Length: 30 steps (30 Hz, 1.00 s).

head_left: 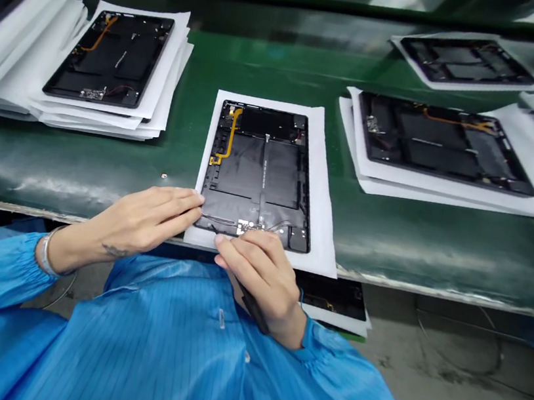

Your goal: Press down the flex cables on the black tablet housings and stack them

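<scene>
An opened black tablet housing (284, 169) lies on a white sheet (322, 214) at the bench's front edge, with an orange flex cable (231, 135) at its upper left and a small circuit board (249, 226) at its lower edge. My left hand (150, 217) rests with fingers stretched out, its fingertips on the housing's lower left edge. Beside the lower edge, my right hand (261, 272) is closed round a dark pen-like tool (252, 307), whose thin tip points at the housing near the board.
Similar housings on stacked white sheets stand at the left (112, 59) and right (448, 143) of the green bench (266, 61). Another housing (468, 59) lies at the back right. Below the bench edge, one more housing (333, 295) shows beside my right wrist.
</scene>
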{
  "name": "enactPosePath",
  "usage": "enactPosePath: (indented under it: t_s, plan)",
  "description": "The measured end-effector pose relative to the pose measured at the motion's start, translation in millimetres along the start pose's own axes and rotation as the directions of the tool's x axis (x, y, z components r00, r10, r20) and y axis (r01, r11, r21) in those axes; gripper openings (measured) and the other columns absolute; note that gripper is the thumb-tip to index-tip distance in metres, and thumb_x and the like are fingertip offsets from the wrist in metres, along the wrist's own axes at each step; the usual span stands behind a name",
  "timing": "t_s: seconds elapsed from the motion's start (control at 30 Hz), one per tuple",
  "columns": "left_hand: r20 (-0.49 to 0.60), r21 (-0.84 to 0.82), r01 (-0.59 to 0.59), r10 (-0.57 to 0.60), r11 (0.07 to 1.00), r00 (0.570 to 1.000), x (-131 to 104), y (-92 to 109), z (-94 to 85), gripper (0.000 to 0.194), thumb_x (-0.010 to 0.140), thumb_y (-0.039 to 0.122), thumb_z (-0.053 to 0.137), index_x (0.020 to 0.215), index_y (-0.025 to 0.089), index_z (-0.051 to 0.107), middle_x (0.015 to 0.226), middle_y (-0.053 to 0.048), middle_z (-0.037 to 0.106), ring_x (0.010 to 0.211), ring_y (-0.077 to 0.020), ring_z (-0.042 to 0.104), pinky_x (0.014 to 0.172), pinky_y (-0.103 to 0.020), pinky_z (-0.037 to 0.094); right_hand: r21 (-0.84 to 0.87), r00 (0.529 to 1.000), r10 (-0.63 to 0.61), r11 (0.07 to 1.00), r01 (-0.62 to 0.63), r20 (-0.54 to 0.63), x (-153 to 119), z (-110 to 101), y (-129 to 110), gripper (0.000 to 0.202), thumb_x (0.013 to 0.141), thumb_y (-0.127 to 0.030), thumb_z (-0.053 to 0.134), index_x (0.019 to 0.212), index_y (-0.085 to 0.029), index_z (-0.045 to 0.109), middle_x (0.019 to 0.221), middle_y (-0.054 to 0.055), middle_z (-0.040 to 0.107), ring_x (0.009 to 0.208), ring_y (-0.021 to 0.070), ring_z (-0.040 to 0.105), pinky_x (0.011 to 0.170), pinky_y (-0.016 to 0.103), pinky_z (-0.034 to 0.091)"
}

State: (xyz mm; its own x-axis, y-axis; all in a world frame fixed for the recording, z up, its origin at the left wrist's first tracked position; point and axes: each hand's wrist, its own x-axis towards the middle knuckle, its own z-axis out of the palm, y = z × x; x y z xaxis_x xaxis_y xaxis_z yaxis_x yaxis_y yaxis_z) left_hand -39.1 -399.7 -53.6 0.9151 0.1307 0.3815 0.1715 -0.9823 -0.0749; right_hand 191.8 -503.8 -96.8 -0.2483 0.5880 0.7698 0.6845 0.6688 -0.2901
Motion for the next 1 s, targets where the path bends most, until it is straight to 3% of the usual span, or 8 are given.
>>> enactPosePath:
  t_s: [0.17, 0.33, 0.47, 0.57, 0.7, 0.83, 1.0]
  plan:
    - [-0.043, -0.006, 0.021, -0.021, 1.0, 0.999, 0, 2, 6.2, 0.029, 0.097, 0.001, 0.045, 0.122, 0.001, 0.062, 0.127, -0.022, 0.067, 0.123, -0.0308, 0.064, 0.1, -0.042, 0.058, -0.131, 0.999, -0.028, 0.991, 0.031, 0.029, 1, 1, 2, 0.024, 0.089, -0.01, 0.068, 0.113, -0.011, 0.067, 0.085, 0.008, 0.074, 0.087, 0.0207, 0.065, 0.08, 0.036, 0.055]
    - [-0.046, -0.012, 0.039, -0.04, 0.999, 0.998, -1, 3, 8.0, 0.03, 0.097, 0.001, 0.045, 0.123, 0.0, 0.061, 0.127, -0.022, 0.067, 0.121, -0.0317, 0.065, 0.099, -0.042, 0.057, -0.181, 0.999, 0.03, 0.983, -0.027, 0.013, -6, -4, 3, 0.03, 0.088, -0.005, 0.065, 0.117, -0.012, 0.066, 0.084, 0.008, 0.073, 0.083, 0.0215, 0.063, 0.077, 0.038, 0.055]
    - [0.02, 0.03, 0.035, -0.036, 0.999, 0.999, 4, 5, 5.2, 0.033, 0.101, 0.007, 0.042, 0.127, 0.004, 0.061, 0.126, -0.02, 0.067, 0.118, -0.0306, 0.065, 0.096, -0.043, 0.057, -0.12, 0.995, 0.096, 0.988, -0.1, -0.041, -8, -14, 2, 0.039, 0.086, -0.003, 0.064, 0.123, -0.017, 0.065, 0.082, 0.007, 0.073, 0.081, 0.0221, 0.063, 0.074, 0.04, 0.056]
    - [0.085, 0.114, 0.027, -0.037, 0.993, 0.996, 15, 10, 1.6, 0.035, 0.1, 0.008, 0.043, 0.131, 0.008, 0.061, 0.119, -0.018, 0.068, 0.112, -0.0315, 0.067, 0.09, -0.043, 0.057, 0.046, 0.983, 0.168, 0.985, -0.165, -0.074, 8, -19, 3, 0.035, 0.089, -0.008, 0.063, 0.12, -0.024, 0.068, 0.091, 0.005, 0.074, 0.086, 0.0223, 0.067, 0.08, 0.041, 0.057]
    - [0.134, 0.238, 0.038, -0.072, 0.971, 0.988, 29, 20, -2.2, 0.035, 0.099, 0.009, 0.045, 0.13, 0.006, 0.062, 0.11, -0.018, 0.068, 0.1, -0.0292, 0.069, 0.084, -0.039, 0.056, 0.358, 0.928, 0.352, 0.857, -0.371, 0.118, 39, -13, 9, 0.018, 0.095, -0.013, 0.058, 0.101, -0.024, 0.072, 0.091, 0.002, 0.075, 0.086, 0.0181, 0.069, 0.079, 0.034, 0.056]
    - [0.147, 0.29, 0.036, -0.082, 0.956, 0.986, 32, 25, -1.4, 0.034, 0.099, 0.009, 0.045, 0.127, 0.006, 0.063, 0.112, -0.017, 0.067, 0.102, -0.0288, 0.067, 0.088, -0.039, 0.054, 0.347, 0.882, 0.399, 0.813, -0.467, 0.252, 52, -6, 14, 0.016, 0.097, -0.015, 0.057, 0.089, -0.022, 0.07, 0.084, 0.001, 0.071, 0.078, 0.0151, 0.065, 0.074, 0.03, 0.053]
    - [0.131, 0.295, 0.045, -0.087, 0.954, 0.988, 28, 25, 4.4, 0.029, 0.1, 0.012, 0.046, 0.122, 0.007, 0.065, 0.114, -0.016, 0.067, 0.102, -0.028, 0.067, 0.09, -0.04, 0.053, 0.311, 0.882, 0.37, 0.835, -0.454, 0.293, 51, -7, 14, 0.015, 0.097, -0.015, 0.057, 0.089, -0.021, 0.069, 0.084, 0.001, 0.071, 0.079, 0.0153, 0.063, 0.074, 0.03, 0.051]
